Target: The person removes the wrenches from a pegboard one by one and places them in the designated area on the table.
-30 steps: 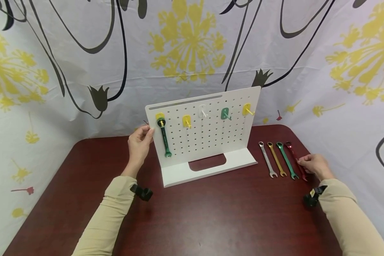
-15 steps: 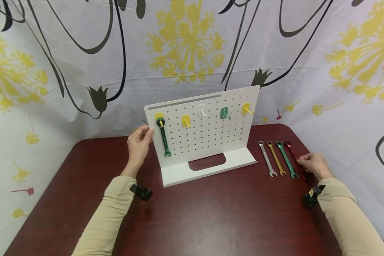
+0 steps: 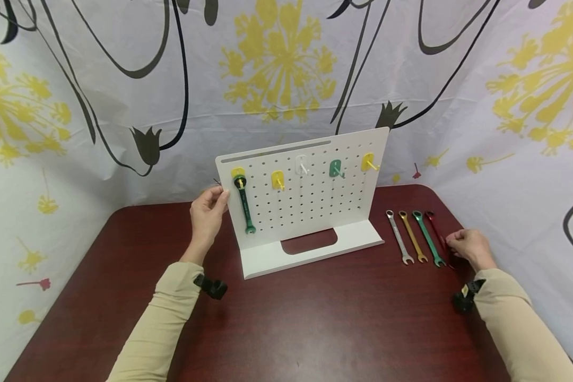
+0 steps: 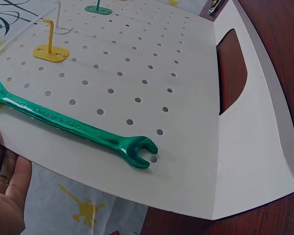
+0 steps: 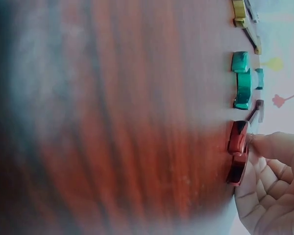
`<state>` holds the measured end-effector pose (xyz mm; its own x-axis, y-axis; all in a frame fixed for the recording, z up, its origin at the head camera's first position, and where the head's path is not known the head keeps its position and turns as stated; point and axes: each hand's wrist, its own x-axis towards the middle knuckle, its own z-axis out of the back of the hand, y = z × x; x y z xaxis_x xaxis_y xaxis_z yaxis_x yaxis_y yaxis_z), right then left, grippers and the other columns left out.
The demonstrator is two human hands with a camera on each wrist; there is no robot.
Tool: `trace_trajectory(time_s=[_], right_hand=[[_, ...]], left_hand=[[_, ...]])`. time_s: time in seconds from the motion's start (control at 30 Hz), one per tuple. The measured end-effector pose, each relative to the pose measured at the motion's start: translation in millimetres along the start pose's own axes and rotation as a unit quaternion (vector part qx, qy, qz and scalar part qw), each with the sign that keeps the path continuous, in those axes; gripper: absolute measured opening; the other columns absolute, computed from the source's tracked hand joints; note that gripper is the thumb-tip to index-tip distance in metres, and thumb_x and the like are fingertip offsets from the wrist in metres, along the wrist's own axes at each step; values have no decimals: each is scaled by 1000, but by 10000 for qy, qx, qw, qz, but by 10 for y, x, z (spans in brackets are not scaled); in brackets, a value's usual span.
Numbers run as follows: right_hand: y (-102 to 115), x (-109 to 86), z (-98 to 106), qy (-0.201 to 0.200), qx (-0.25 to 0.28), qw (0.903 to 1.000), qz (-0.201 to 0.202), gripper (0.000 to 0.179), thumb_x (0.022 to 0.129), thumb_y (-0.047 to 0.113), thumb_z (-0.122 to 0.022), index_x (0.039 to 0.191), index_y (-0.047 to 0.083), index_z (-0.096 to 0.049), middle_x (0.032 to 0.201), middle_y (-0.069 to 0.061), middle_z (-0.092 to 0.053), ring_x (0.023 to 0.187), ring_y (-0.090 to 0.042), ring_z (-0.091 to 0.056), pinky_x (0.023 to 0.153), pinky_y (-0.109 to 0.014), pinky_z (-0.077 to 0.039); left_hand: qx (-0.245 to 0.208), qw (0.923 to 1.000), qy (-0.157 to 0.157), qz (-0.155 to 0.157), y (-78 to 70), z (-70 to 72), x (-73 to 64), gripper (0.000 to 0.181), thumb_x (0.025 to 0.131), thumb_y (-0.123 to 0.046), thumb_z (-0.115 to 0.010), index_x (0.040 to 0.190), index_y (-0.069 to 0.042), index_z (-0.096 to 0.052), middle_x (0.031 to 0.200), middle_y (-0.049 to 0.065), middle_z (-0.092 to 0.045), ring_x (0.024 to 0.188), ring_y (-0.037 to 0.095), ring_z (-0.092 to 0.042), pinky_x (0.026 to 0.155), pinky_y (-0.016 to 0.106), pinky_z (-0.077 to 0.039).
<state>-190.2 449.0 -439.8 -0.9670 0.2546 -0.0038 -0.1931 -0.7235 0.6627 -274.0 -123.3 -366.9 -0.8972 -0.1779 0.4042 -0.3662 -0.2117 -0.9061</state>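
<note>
In the head view my left hand (image 3: 207, 215) grips the left edge of a white pegboard stand (image 3: 315, 199), thumb on the front face. A dark green combination wrench (image 3: 245, 207) hangs by its ring end from the leftmost yellow hook (image 3: 239, 172). At the right, my right hand (image 3: 472, 248) pinches the handle of a red combination wrench (image 3: 436, 228) at the table's right side; its near end is partly hidden. The right wrist view shows the red wrench's open end (image 5: 238, 166) close to the tabletop beside the thumb.
Left of the red wrench lie a green wrench (image 3: 428, 239), a gold wrench (image 3: 413, 237) and a silver wrench (image 3: 399, 237), side by side. More hooks, yellow (image 3: 278, 180), clear (image 3: 302, 165), green (image 3: 336, 168) and yellow (image 3: 369, 162), cross the board. A patterned cloth (image 3: 286, 122) stands behind the table.
The red wrench has turned slightly in my right fingers and its near end shows less. Otherwise both hands have stayed almost still.
</note>
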Motion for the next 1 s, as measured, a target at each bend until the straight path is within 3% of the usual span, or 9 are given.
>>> trace_trajectory(time_s=[0.17,0.37,0.43,0.57,0.63,0.77,0.83,0.93,1.0], right_hand=[[42,-21,-14,-252,6,9997,45,26,91,5,-52,95,-19,-59,73,-16,-67,53,-1,-57,49,-23,-54],[302,-30,-57,-816,98,9961,319,31,96,13,-50,103,-15,-60,80,-24,-68,53,8,-54,50,-15,-51],[446,-21,-93,-954,413,9934,491,31,96,13,-50,105,-16,-59,77,-20,-68,54,10,-54,51,-15,-53],[779,-19,-228,-1063,1006,9863,767,32,96,13,-51,108,-15,-59,71,8,-63,58,11,-55,55,-13,-54],[960,-33,-318,-1088,1072,9846,849,32,96,18,-53,108,-11,-61,72,10,-63,60,11,-55,56,-13,-53],[1291,-46,-551,-1044,1474,9778,1062,29,95,18,-55,106,-8,-62,82,-4,-67,62,8,-58,58,-13,-54],[1422,-38,-678,-942,1861,9706,1201,27,95,14,-56,106,-11,-61,86,-11,-66,63,5,-59,60,-15,-55],[1599,-43,-840,-720,2336,9610,1293,26,94,10,-56,106,-12,-60,83,-7,-65,64,3,-60,62,-16,-56],[1722,-71,-916,-592,2535,9561,1345,25,94,8,-56,107,-13,-60,82,-4,-64,64,2,-60,62,-16,-56]], left_hand=[[77,10000,50,-10,-176,18,-69,22,91,-13,-62,104,6,-65,79,-11,-58,73,2,-58,74,23,-57],[90,9999,60,-47,-309,38,-129,22,92,-11,-62,104,7,-65,79,-12,-58,73,4,-59,72,17,-56],[99,9999,79,-49,-317,39,-131,23,92,-12,-61,105,6,-65,80,-11,-58,76,10,-61,72,18,-56],[142,9998,110,-47,-313,32,-119,23,92,-13,-61,105,5,-65,85,0,-61,81,24,-62,75,23,-57],[134,9998,114,-75,-307,28,-113,22,92,-12,-61,105,6,-65,87,5,-62,78,18,-62,76,26,-58],[165,9998,79,-81,-316,20,-118,22,92,-11,-61,104,7,-64,87,10,-62,72,5,-58,76,29,-58],[177,9998,52,-50,-236,15,-87,22,92,-12,-61,104,6,-65,88,11,-63,73,8,-59,76,27,-58],[133,9999,21,-14,-82,5,-28,23,92,-14,-62,105,4,-66,89,9,-62,78,20,-60,80,39,-57],[42,10000,-3,-24,19,3,12,23,91,-17,-64,105,1,-67,88,7,-62,79,21,-60,81,42,-56]])
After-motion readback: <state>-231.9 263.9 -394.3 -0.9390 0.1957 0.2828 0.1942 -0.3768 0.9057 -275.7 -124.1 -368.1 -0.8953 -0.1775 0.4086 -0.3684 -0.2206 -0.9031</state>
